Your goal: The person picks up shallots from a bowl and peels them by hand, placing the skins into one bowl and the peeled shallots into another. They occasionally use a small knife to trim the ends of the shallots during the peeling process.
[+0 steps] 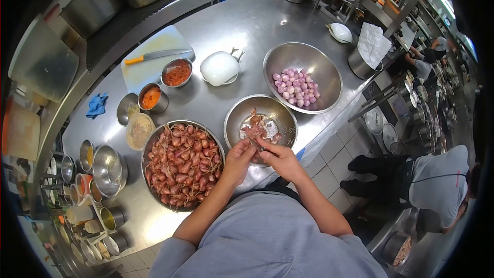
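My left hand [240, 159] and my right hand [281, 160] meet over the near rim of a perforated steel colander [235, 115]. Both are closed, with fingertips pinched together around a small shallot, mostly hidden by the fingers. Papery reddish-brown skins [257, 126] lie in the colander below them. To the left, near my left forearm, a wide steel bowl is heaped with unpeeled shallots [180, 162]. Beyond the colander on the right, a large steel bowl [325, 67] contains peeled pink-purple shallots [296, 87].
A knife with a yellow handle [135, 60] lies on a cutting board [149, 77]. Small bowls hold shredded orange food [176, 73]. A white bag [220, 68] and blue cloth [96, 105] rest on the steel table [231, 20]. Another person [437, 180] bends at the right.
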### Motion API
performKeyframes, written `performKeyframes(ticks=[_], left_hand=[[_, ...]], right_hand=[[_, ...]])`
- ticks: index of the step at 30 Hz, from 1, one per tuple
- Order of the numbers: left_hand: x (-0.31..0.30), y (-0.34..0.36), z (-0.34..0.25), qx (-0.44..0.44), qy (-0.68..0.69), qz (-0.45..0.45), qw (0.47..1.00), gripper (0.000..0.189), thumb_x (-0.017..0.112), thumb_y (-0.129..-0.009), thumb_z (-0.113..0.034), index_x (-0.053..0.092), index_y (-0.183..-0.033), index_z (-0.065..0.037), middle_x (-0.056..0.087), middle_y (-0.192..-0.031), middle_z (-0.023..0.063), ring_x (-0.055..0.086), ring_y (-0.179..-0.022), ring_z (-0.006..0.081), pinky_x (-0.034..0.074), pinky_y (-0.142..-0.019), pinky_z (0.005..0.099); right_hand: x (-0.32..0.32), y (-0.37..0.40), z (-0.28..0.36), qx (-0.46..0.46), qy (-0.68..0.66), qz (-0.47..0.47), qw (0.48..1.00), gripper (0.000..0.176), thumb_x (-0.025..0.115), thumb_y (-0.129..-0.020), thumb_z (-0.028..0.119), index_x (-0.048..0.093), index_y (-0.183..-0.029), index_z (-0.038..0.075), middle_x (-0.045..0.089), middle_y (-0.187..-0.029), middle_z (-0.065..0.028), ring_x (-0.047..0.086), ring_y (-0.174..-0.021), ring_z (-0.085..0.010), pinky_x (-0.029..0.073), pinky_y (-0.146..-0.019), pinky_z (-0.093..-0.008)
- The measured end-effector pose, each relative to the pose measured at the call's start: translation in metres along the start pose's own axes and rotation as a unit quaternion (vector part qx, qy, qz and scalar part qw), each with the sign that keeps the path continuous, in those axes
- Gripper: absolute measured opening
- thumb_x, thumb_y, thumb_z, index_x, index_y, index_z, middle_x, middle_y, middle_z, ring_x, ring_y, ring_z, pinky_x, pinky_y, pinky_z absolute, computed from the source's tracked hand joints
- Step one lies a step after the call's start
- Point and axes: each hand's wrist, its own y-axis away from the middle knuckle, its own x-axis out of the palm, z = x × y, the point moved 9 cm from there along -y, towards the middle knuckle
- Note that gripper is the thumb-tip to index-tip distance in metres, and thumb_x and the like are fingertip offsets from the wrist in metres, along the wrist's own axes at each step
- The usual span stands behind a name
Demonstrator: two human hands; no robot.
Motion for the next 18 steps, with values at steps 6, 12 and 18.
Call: performKeyframes(ticks=[6, 12, 18], left_hand=[[0.003, 0.002, -0.001, -0.035, 0.023, 0.020, 0.999, 0.027, 0.056, -0.101, -0.015, 0.058, -0.125, -0.004, 0.065, -0.103, 0.0024, 0.059, -0.090, 0.0123, 0.045, -0.077, 0.0269], [0.007, 0.001, -0.001, -0.048, 0.028, 0.048, 0.997, 0.029, 0.056, -0.100, -0.014, 0.057, -0.127, -0.002, 0.065, -0.102, 0.0025, 0.059, -0.090, 0.0124, 0.044, -0.078, 0.0270], [0.004, 0.001, 0.002, -0.046, -0.002, 0.011, 0.999, 0.026, 0.057, -0.100, -0.012, 0.061, -0.124, -0.004, 0.066, -0.099, 0.0003, 0.059, -0.085, 0.0091, 0.046, -0.075, 0.0242]], right_hand=[[-0.007, 0.001, -0.017, 0.059, -0.114, 0.005, 0.992, 0.041, 0.057, -0.102, 0.016, 0.054, -0.143, 0.016, 0.062, -0.090, 0.0020, 0.048, -0.067, -0.0034, 0.039, -0.054, -0.0165], [-0.018, 0.001, -0.028, 0.104, -0.170, -0.063, 0.978, 0.041, 0.057, -0.102, 0.017, 0.054, -0.143, 0.018, 0.056, -0.083, 0.0024, 0.041, -0.060, -0.0025, 0.031, -0.048, -0.0164], [-0.012, 0.005, 0.003, 0.025, -0.028, -0.036, 0.999, 0.051, 0.059, -0.101, 0.013, 0.045, -0.149, 0.012, 0.060, -0.095, 0.0022, 0.052, -0.079, -0.0044, 0.044, -0.064, -0.0193]])
